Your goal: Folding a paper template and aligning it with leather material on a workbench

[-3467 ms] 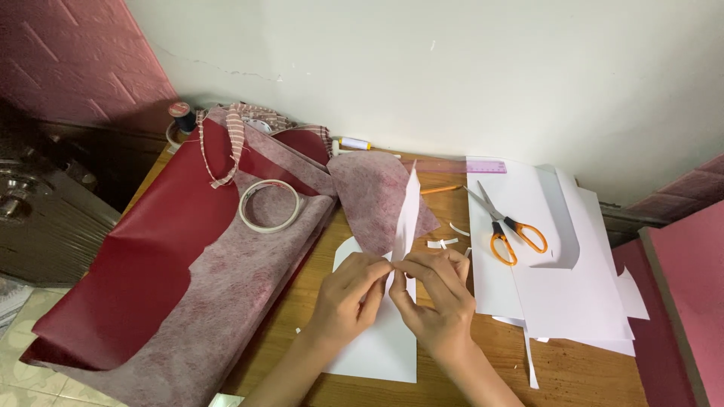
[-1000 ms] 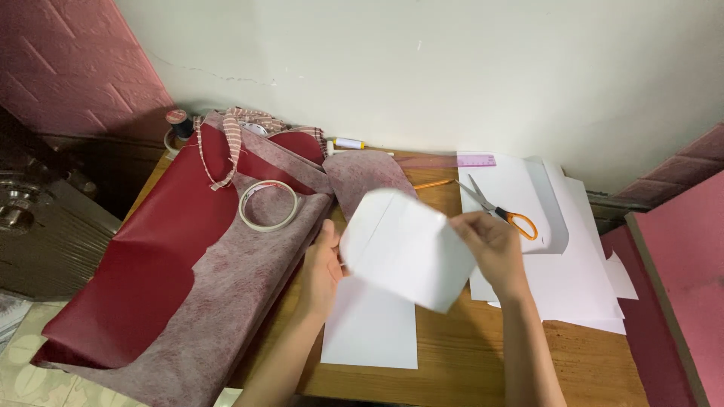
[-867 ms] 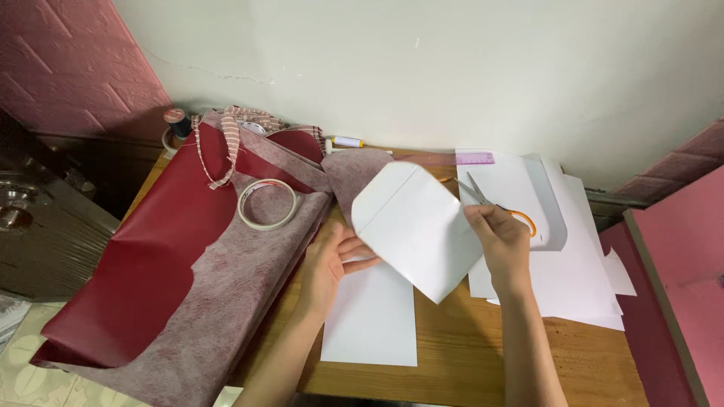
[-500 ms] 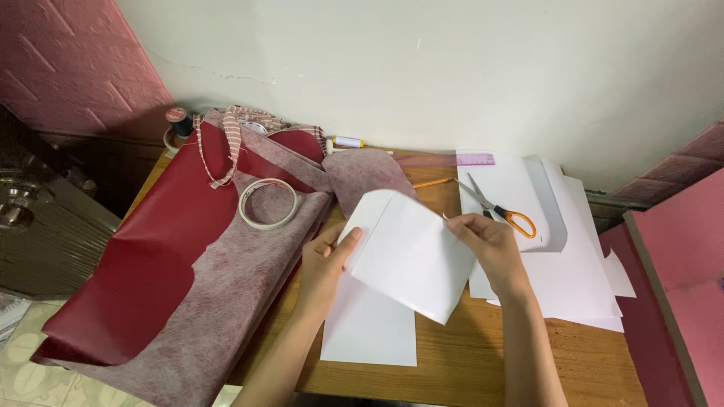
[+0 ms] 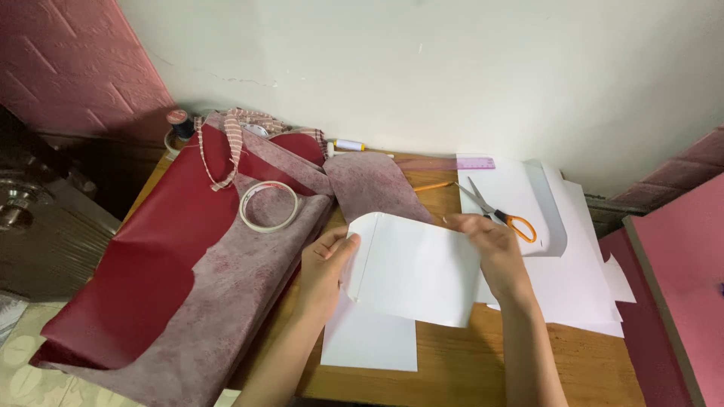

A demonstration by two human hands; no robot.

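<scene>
we hold a white paper cutout (image 5: 418,275) with rounded corners up over the wooden table (image 5: 483,369), one hand at each side. our left hand (image 5: 324,267) pinches its left edge, thumb on the front face and the fingers behind. our right hand (image 5: 494,249) grips the right edge near the top, fingers curled over it. the cutout hangs tilted, its lower corner down toward the right, above a flat white sheet (image 5: 369,347) lying on the table.

to the left lies a dark red leatherette piece (image 5: 151,264), its pale mottled backing turned up in part, and a roll of clear tape (image 5: 268,206) rests on it. a striped strap (image 5: 226,147) trails across the top of the red piece. just past our right hand, orange-handled scissors (image 5: 498,211) lie on a stack of white paper (image 5: 573,279), and a pink ruler (image 5: 475,163) sits by the wall. a pencil (image 5: 431,185) lies near the ruler.
</scene>
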